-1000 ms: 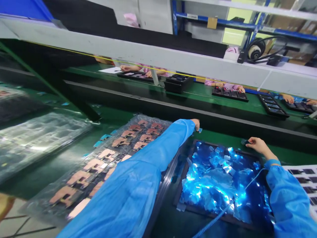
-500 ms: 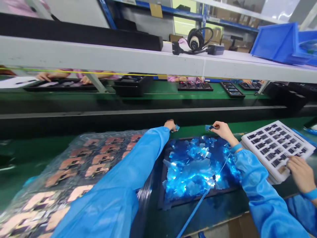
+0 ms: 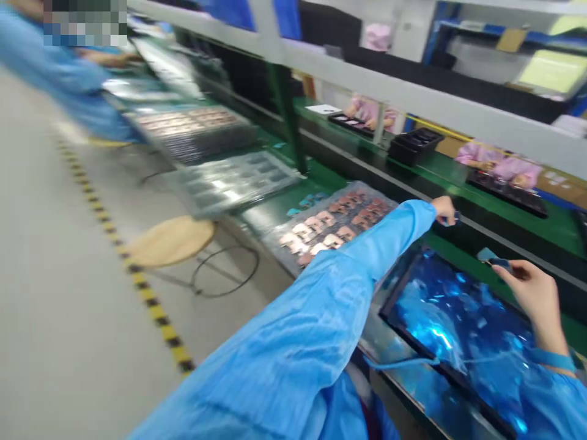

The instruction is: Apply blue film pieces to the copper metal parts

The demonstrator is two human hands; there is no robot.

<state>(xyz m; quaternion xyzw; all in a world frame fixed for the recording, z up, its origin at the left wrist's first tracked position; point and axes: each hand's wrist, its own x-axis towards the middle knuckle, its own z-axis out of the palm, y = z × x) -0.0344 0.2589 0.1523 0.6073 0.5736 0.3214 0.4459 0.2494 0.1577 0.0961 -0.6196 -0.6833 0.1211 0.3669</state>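
Observation:
My left hand (image 3: 444, 209) is stretched out over the far edge of the green bench, its fingers pinched on a small dark piece I cannot make out. My right hand (image 3: 532, 293) hovers above a black tray (image 3: 403, 305) heaped with shiny blue film scraps (image 3: 463, 330). It pinches a small dark part with a blue film tab (image 3: 493, 259) between thumb and fingers. Both arms wear blue sleeves. A blue wrist strap (image 3: 553, 360) sits on my right wrist, with a thin blue cord running from it.
A clear blister tray of copper-coloured parts (image 3: 334, 223) lies left of the black tray. More clear trays (image 3: 229, 177) lie further along the bench. A round wooden stool (image 3: 169, 238) stands on the floor by yellow-black tape. Across the belt, people in pink sleeves (image 3: 499, 165) work at black trays.
The view has swung far to the left, so the floor and stool now show. My right hand has lifted away from the left hand, over the tray of blue scraps.

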